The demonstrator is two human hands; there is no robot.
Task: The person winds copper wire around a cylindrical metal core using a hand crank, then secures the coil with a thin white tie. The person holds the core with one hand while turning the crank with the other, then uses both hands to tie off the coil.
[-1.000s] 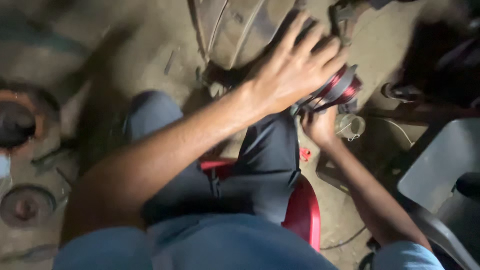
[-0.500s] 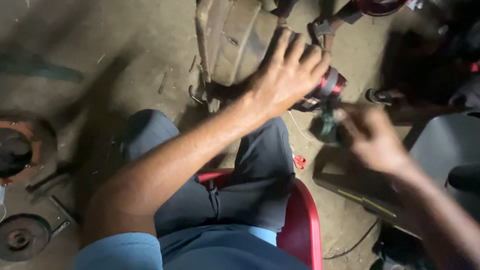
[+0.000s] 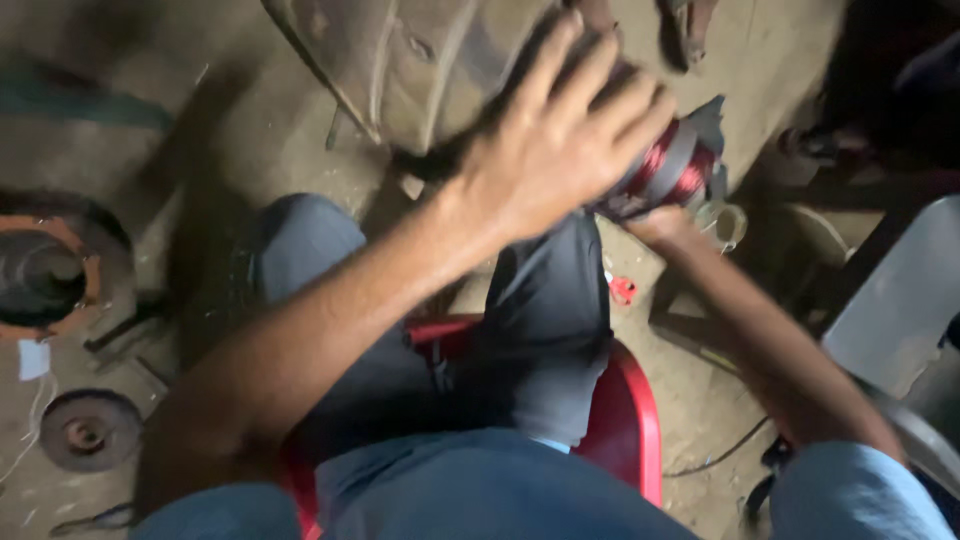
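Above the knees, left hand [image 3: 560, 150] spreads over a red-wound coil [image 3: 668, 170]; right hand [image 3: 655, 225] seemingly cups it.

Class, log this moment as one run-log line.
left hand: spread over coil | right hand: under coil, grip hidden | seat: red stool

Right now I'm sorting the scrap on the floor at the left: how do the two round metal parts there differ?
The ring-shaped part is the larger, with an orange-rust rim around a dark hollow centre; the small disc is flatter, dull brown, with a small central hub. The ring-shaped part sits farther from the red stool. Both lie flat on the dirt floor.
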